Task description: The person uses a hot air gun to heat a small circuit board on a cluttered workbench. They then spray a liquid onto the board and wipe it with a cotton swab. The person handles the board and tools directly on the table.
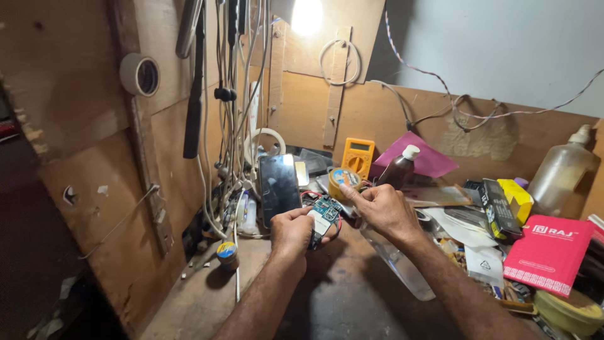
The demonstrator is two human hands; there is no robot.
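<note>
My left hand point(293, 230) grips a small blue-green circuit board point(326, 208) with red wires hanging from it, held over the wooden bench. My right hand point(382, 209) is beside it on the right, fingers curled, with the fingertips touching the board's upper right edge. Just behind the left hand a black phone point(279, 186) leans upright with its dark screen facing me. A round yellow tin point(343, 179) sits just beyond the right hand's fingers.
A yellow multimeter point(357, 155), a brown bottle with white cap point(399, 169), a clear plastic bottle point(563, 171), a red box point(547, 253) and a black-and-yellow box point(506, 200) crowd the right. Cables point(234, 119) hang at left beside a tape roll point(140, 75). A small jar point(227, 253) stands front left.
</note>
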